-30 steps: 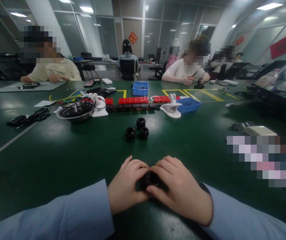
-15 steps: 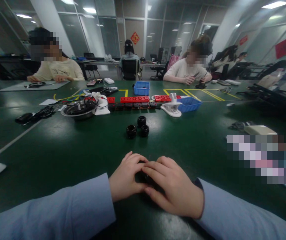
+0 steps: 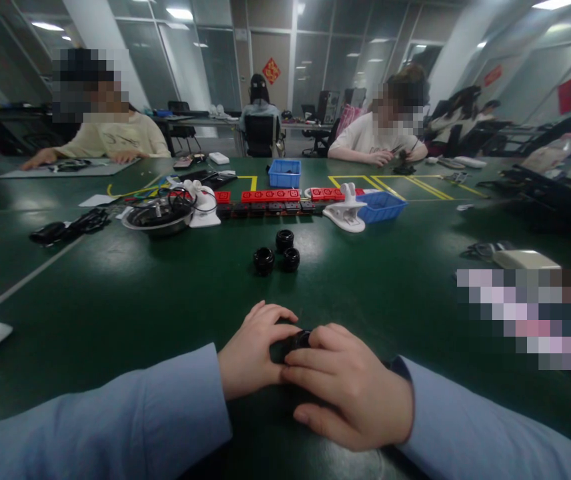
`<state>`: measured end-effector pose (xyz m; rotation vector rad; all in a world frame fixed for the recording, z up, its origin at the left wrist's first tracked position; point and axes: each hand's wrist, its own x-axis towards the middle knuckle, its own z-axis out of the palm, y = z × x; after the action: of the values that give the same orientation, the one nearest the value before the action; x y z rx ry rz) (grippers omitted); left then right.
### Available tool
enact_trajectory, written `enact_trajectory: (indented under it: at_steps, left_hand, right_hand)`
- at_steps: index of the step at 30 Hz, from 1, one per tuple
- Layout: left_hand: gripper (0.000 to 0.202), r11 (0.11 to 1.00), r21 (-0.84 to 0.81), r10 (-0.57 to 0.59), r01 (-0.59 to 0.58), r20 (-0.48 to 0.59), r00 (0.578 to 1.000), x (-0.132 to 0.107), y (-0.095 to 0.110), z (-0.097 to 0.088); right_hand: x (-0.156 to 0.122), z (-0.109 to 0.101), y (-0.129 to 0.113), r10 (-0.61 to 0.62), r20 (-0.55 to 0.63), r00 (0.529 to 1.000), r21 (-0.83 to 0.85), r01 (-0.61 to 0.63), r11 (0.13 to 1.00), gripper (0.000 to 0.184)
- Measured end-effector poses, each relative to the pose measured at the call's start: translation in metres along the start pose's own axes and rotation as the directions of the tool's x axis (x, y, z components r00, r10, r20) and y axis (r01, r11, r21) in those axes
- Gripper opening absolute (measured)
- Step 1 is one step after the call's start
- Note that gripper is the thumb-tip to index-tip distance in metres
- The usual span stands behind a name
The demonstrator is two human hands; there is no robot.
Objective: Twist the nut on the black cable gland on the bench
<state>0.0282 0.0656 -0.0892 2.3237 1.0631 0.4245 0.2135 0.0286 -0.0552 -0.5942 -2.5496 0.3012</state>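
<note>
One black ring [image 3: 302, 339] btw L hand [image 3: 256, 350] & R hand [image 3: 350, 383], close to the wearer on green desk [image 3: 205, 280]. Ring resting on desk vs. held just off it: can't tell, fingers hide underside.

L hand: narrow C-curve on ring's left, index fingertip at the rim, thumb tip hidden behind R fingers; looks to be steadying ring (judgement). R hand: fingers bent over ring's near/right part, thumb standing well apart from fingers, on wearer's side. Whether R fingers press or grip = can't tell.

Key relation: ring sits right of L palm, left/fwd of R knuckles, so both hands are at it, neither clearly nearer; R covers more of it. Long axis n/a, round pc; tilt unclear, mostly blocked.

Three spare rings [image 3: 264, 263] fwd of both hands, apart from them, L fingertips nearest. Layout: 1 at back, 2 in front, close together.

Further back, approx. in a row: metal bowl [image 3: 158, 225] on left, red strip [image 3: 271, 196] mid, white clip [image 3: 347, 217] next to blue bin [image 3: 381, 209] on right.
</note>
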Motion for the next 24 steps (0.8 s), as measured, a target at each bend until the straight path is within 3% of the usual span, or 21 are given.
enact_trajectory:
  at_steps: [6,13,18,21,24]
  left_hand:
    - [0.031,1.000,-0.024,-0.014,0.014,-0.014,1.000,0.000,0.003,-0.001]
    - [0.034,0.998,-0.052,-0.023,0.022,-0.009,1.000,0.000,0.002,-0.001]
    - [0.037,0.999,-0.050,-0.021,0.021,-0.002,1.000,0.000,0.001,-0.002]
    - [0.040,0.998,-0.052,-0.043,0.044,0.014,0.999,0.000,0.003,-0.002]
    - [0.041,0.997,-0.053,-0.052,0.053,0.013,0.999,-0.001,0.003,-0.002]
  right_hand:
    - [0.001,0.000,0.000,-0.041,0.023,0.999,0.007,0.041,0.999,0.060]
    - [-0.003,0.000,0.003,-0.067,-0.048,0.997,-0.075,0.063,0.995,0.063]
    - [-0.005,-0.008,0.021,0.134,-0.012,0.991,-0.136,-0.134,0.982,0.072]
    - [-0.008,-0.011,0.038,0.312,-0.031,0.950,-0.156,-0.313,0.937,0.076]
    - [-0.010,-0.010,0.048,0.414,-0.067,0.908,-0.169,-0.419,0.892,0.075]
